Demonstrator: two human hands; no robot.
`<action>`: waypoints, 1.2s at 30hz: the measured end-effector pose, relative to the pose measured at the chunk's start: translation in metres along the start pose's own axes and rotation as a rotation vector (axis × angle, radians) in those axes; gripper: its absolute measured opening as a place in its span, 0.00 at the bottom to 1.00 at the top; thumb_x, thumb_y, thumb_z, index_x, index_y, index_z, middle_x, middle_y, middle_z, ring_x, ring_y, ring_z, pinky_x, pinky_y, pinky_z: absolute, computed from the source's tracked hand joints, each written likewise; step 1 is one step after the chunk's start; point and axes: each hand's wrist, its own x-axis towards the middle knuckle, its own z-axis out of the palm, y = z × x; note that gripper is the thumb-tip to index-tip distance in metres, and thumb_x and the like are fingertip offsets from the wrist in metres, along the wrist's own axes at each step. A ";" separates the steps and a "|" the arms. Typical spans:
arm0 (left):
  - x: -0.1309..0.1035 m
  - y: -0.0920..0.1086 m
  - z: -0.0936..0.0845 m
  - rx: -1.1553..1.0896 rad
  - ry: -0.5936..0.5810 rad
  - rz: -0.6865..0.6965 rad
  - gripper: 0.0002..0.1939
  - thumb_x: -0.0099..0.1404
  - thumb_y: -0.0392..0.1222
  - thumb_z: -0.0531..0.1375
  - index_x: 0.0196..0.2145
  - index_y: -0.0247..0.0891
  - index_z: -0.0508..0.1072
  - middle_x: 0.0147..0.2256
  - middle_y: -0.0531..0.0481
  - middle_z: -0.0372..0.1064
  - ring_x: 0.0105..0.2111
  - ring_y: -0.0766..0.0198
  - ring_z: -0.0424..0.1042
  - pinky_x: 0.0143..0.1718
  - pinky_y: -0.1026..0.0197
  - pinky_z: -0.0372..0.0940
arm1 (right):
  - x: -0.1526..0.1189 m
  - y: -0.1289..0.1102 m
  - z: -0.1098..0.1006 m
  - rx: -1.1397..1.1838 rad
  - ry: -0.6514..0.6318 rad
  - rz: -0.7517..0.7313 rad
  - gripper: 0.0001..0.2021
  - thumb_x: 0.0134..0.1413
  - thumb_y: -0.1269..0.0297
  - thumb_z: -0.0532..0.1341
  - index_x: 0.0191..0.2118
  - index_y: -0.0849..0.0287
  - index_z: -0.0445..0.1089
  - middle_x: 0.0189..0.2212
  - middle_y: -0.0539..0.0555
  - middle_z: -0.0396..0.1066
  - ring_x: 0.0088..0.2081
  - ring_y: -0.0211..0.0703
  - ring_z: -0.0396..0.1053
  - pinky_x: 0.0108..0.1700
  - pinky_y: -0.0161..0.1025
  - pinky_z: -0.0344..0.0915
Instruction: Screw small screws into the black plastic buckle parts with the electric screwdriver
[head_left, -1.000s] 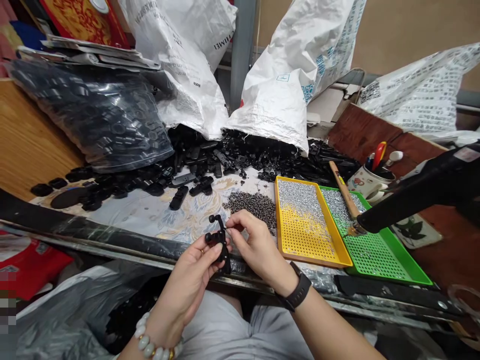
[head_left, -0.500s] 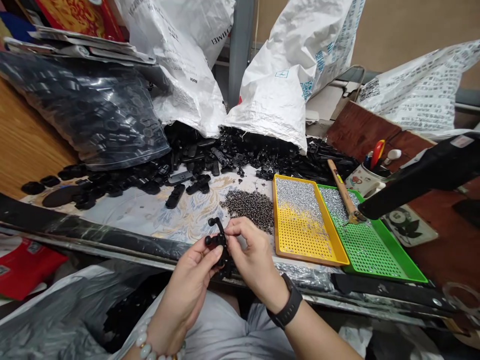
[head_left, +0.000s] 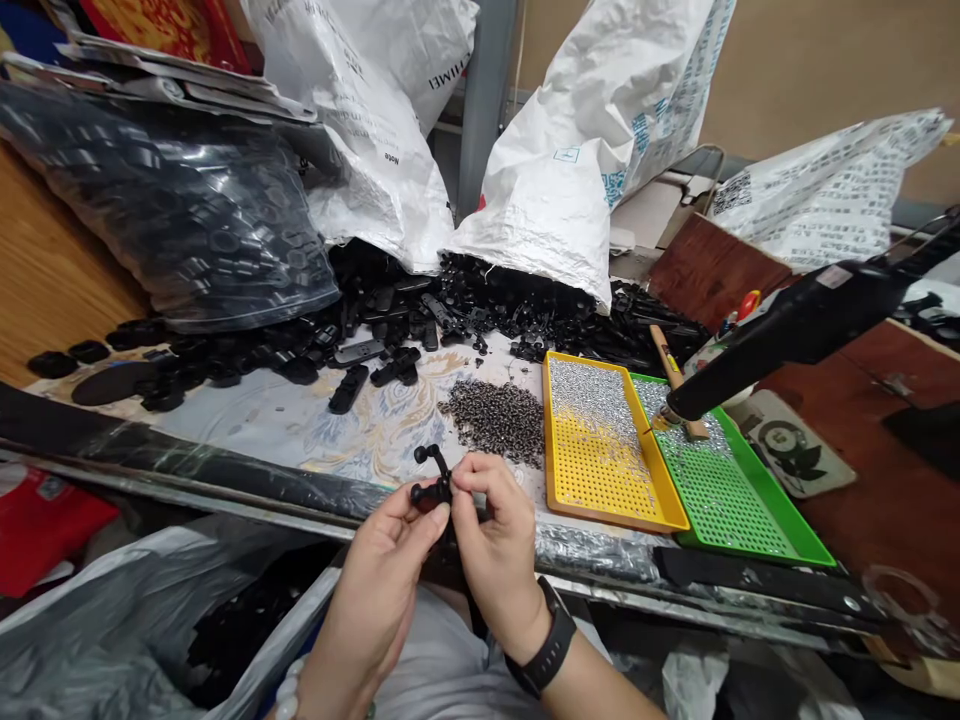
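Note:
A black plastic part with ball-shaped ends is held over the table's front edge. My left hand is closed on it, thumb on top and fingers beneath. My right hand pinches at the right side of the same part; whether a small piece sits between its fingertips is hidden. Beyond the hands lies a heap of small dark metal pieces. To the right stand a yellow perforated tray and a green perforated tray, both with small silvery screws in them.
A black electric screwdriver hangs over the trays, near a hammer lying across the green one. White sacks spill black parts along the back. A clear bag of black parts stands left. Below it is an open bag.
The screwdriver has swung left and now hangs above the trays. My right hand has shifted slightly, still pinching at the black part. The camera view has moved a little.

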 end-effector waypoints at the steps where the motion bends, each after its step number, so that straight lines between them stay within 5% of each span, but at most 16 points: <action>1: 0.000 -0.002 -0.001 0.011 0.001 0.011 0.16 0.47 0.43 0.69 0.35 0.39 0.75 0.35 0.50 0.74 0.39 0.64 0.71 0.41 0.68 0.66 | -0.001 0.000 0.001 0.020 0.014 0.018 0.09 0.52 0.79 0.53 0.32 0.57 0.63 0.31 0.51 0.65 0.35 0.37 0.65 0.37 0.36 0.63; 7: 0.005 -0.006 0.000 0.150 -0.018 0.083 0.16 0.50 0.44 0.66 0.37 0.37 0.73 0.38 0.47 0.73 0.41 0.62 0.71 0.44 0.64 0.65 | -0.002 0.004 0.002 0.027 0.056 0.068 0.08 0.54 0.78 0.53 0.31 0.58 0.63 0.31 0.51 0.65 0.35 0.36 0.66 0.38 0.36 0.65; 12: 0.048 0.019 -0.003 0.583 -0.117 0.126 0.22 0.55 0.49 0.56 0.44 0.33 0.69 0.34 0.44 0.73 0.36 0.59 0.72 0.37 0.58 0.68 | 0.022 0.006 -0.014 -0.182 -0.085 0.023 0.09 0.56 0.75 0.53 0.39 0.59 0.68 0.39 0.56 0.64 0.40 0.39 0.66 0.40 0.38 0.68; 15: 0.077 0.038 -0.013 0.779 -0.024 0.223 0.23 0.52 0.49 0.58 0.43 0.34 0.69 0.24 0.50 0.70 0.29 0.57 0.71 0.37 0.53 0.66 | 0.029 0.003 -0.025 -0.276 -0.064 -0.103 0.14 0.57 0.75 0.52 0.48 0.58 0.64 0.45 0.59 0.60 0.46 0.42 0.64 0.45 0.41 0.68; 18: 0.093 0.048 -0.028 0.951 0.130 0.425 0.16 0.49 0.47 0.61 0.36 0.37 0.72 0.25 0.48 0.70 0.38 0.50 0.70 0.49 0.46 0.59 | 0.015 -0.003 -0.041 -0.380 -0.079 -0.268 0.17 0.57 0.77 0.51 0.51 0.57 0.61 0.47 0.60 0.59 0.50 0.44 0.62 0.49 0.45 0.66; 23: 0.096 0.045 -0.045 1.009 0.413 0.715 0.15 0.63 0.43 0.46 0.41 0.35 0.68 0.42 0.38 0.68 0.47 0.51 0.66 0.52 0.49 0.56 | -0.031 -0.017 -0.106 -0.638 -0.057 -0.438 0.18 0.54 0.79 0.53 0.50 0.58 0.62 0.45 0.60 0.61 0.48 0.44 0.62 0.47 0.43 0.66; 27: 0.097 0.041 -0.049 0.986 0.522 0.809 0.14 0.65 0.40 0.44 0.40 0.33 0.67 0.39 0.40 0.68 0.44 0.56 0.67 0.49 0.51 0.59 | -0.045 -0.016 -0.187 -0.890 0.173 -0.457 0.16 0.53 0.76 0.55 0.48 0.59 0.63 0.42 0.60 0.62 0.45 0.47 0.63 0.46 0.47 0.64; 30: 0.100 0.039 -0.052 0.991 0.544 0.830 0.15 0.67 0.40 0.44 0.41 0.33 0.67 0.34 0.45 0.68 0.39 0.60 0.68 0.47 0.51 0.60 | -0.045 0.010 -0.235 -1.092 0.290 -0.439 0.12 0.53 0.72 0.54 0.45 0.60 0.63 0.41 0.60 0.62 0.45 0.50 0.61 0.46 0.50 0.62; 36: 0.104 0.036 -0.050 1.075 0.538 0.822 0.16 0.67 0.41 0.43 0.39 0.33 0.67 0.31 0.47 0.68 0.36 0.60 0.68 0.44 0.55 0.62 | -0.051 0.056 -0.258 -1.297 0.395 -0.377 0.12 0.53 0.68 0.53 0.44 0.62 0.62 0.42 0.64 0.62 0.45 0.54 0.60 0.44 0.51 0.59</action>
